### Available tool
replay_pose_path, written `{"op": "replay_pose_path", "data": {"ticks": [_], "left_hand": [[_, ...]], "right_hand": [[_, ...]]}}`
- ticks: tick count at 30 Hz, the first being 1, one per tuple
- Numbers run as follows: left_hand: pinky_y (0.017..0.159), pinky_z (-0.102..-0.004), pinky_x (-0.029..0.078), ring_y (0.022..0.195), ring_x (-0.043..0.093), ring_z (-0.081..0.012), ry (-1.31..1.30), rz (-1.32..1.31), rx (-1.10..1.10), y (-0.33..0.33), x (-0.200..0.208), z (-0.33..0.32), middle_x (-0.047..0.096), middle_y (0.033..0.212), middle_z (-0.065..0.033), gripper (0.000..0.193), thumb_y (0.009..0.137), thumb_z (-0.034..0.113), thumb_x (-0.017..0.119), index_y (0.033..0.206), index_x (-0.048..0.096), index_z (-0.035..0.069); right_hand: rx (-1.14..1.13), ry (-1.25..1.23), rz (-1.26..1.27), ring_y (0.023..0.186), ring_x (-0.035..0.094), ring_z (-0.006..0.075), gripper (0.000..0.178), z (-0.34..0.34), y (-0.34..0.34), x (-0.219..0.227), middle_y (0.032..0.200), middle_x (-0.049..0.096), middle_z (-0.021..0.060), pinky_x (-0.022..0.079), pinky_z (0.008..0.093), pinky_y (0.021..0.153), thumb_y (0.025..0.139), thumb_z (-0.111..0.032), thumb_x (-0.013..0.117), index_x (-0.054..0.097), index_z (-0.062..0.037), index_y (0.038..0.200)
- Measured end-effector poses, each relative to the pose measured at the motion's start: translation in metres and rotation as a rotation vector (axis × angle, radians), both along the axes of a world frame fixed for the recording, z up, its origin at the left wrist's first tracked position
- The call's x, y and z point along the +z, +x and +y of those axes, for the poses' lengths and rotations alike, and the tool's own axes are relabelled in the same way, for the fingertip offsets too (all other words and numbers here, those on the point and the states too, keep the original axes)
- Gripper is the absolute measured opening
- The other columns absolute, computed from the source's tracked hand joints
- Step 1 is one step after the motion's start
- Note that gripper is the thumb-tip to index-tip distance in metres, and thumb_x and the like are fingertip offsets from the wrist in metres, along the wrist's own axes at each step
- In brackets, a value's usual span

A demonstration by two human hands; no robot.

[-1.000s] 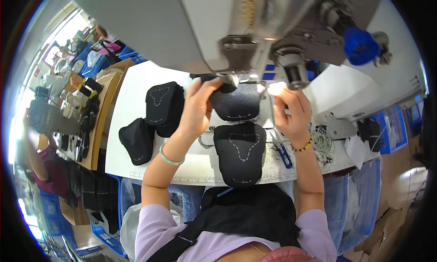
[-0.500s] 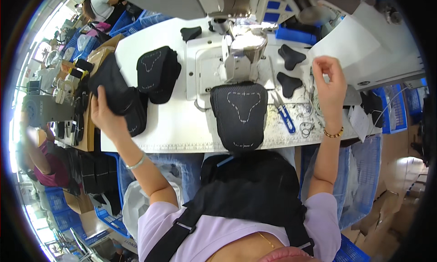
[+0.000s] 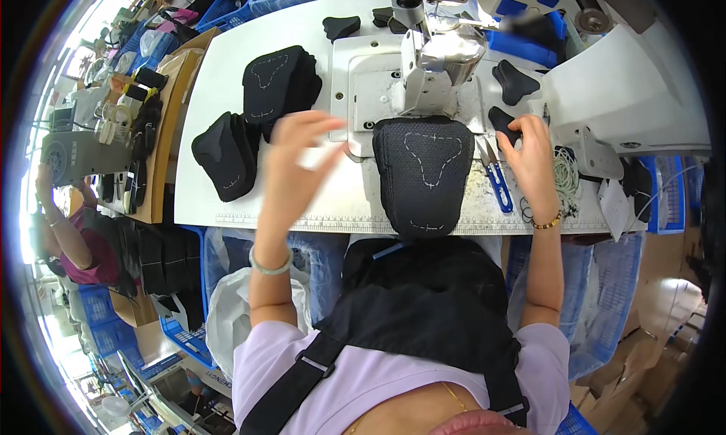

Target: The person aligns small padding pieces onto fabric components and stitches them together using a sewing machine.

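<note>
My left hand [image 3: 296, 170], blurred by motion, hangs over the table with thumb and fingers apart and nothing in it. At its left lies a stack of black fabric panels [image 3: 225, 155]; behind it is a second black stack [image 3: 278, 83] with white dashed stitch marks. My right hand [image 3: 531, 159] has thumb and fingertips closed on the edge of a small black three-lobed pad [image 3: 500, 122], which lies on the table. Directly in front of me, a thick stack of black panels [image 3: 423, 178] with a dashed three-lobed outline sits below the sewing machine head [image 3: 442, 61].
Blue-handled thread snips [image 3: 497, 179] lie left of my right wrist, near a tangle of pale cord [image 3: 566, 170]. Another three-lobed pad [image 3: 516, 82] rests farther back. A ruler strip [image 3: 318, 223] runs along the front edge. Blue crates [image 3: 605, 306] stand below. A co-worker [image 3: 83, 246] is at far left.
My left hand has let go of a black panel onto the left stack and moved right. My right hand has come down onto the near three-lobed pad. The whole view has shifted slightly.
</note>
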State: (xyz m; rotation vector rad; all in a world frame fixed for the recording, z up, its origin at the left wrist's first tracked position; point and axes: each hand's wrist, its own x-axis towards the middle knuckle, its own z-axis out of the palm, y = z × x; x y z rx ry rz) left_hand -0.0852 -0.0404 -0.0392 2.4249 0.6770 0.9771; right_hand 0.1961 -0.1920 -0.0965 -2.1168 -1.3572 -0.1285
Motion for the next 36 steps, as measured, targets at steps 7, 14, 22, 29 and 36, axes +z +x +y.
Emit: {"op": "replay_pose_path", "data": {"ticks": [7, 14, 22, 29, 36], "left_hand": [[0.071, -0.0297, 0.043, 0.084, 0.048, -0.0236, -0.167, 0.238, -0.263, 0.052, -0.004, -0.004, 0.048, 0.091, -0.0102, 0.042, 0.069, 0.019, 0.075, 0.102, 0.057, 0.0], [0.073, -0.0332, 0.04, 0.084, 0.047, -0.0282, 0.086, 0.125, -0.165, 0.056, -0.008, -0.015, 0.049, 0.089, -0.0108, 0.031, 0.068, 0.013, 0.073, 0.086, 0.05, 0.002], [0.064, -0.0211, 0.046, 0.078, 0.054, -0.006, -1.436, -0.717, -0.328, 0.075, 0.019, -0.051, 0.056, 0.092, -0.0037, 0.02, 0.091, 0.018, 0.053, 0.102, 0.047, 0.003], [0.065, -0.0223, 0.049, 0.076, 0.058, -0.0082, -1.295, -0.7, -0.324, 0.081, 0.007, -0.052, 0.061, 0.088, -0.0042, 0.02, 0.088, 0.016, 0.058, 0.098, 0.057, 0.0], [0.061, -0.0215, 0.048, 0.07, 0.057, -0.0072, -1.208, -0.665, -0.342, 0.083, 0.006, -0.054, 0.062, 0.084, -0.0039, 0.018, 0.089, 0.015, 0.057, 0.097, 0.058, -0.001]], "right_hand": [[-0.051, 0.145, 0.023, 0.076, 0.053, 0.0298, 0.011, 0.0, -0.001, 0.002, 0.078, 0.055, 0.0128, 0.043, 0.0379, 0.068, 0.074, -0.007, 0.059, 0.052, 0.0002, 0.072], [0.073, 0.428, -0.093, 0.074, 0.056, 0.0274, 0.014, 0.002, -0.067, 0.048, 0.086, 0.058, 0.0109, 0.047, 0.0351, 0.066, 0.068, -0.001, 0.062, 0.049, -0.0024, 0.073], [0.291, 0.55, -0.319, 0.077, 0.057, 0.0214, 0.014, 0.02, -0.104, 0.058, 0.088, 0.059, 0.0067, 0.045, 0.0321, 0.063, 0.067, -0.002, 0.065, 0.052, -0.0038, 0.073], [0.255, 0.674, 0.327, 0.076, 0.055, 0.0168, 0.032, 0.018, -0.1, 0.046, 0.086, 0.053, 0.0076, 0.045, 0.0237, 0.063, 0.073, -0.003, 0.071, 0.052, -0.0016, 0.098], [0.279, 0.444, 1.08, 0.058, 0.049, 0.0022, 0.017, 0.023, -0.088, 0.05, 0.075, 0.052, -0.0009, 0.041, 0.0163, 0.053, 0.083, -0.007, 0.064, 0.05, -0.0028, 0.091]]}}
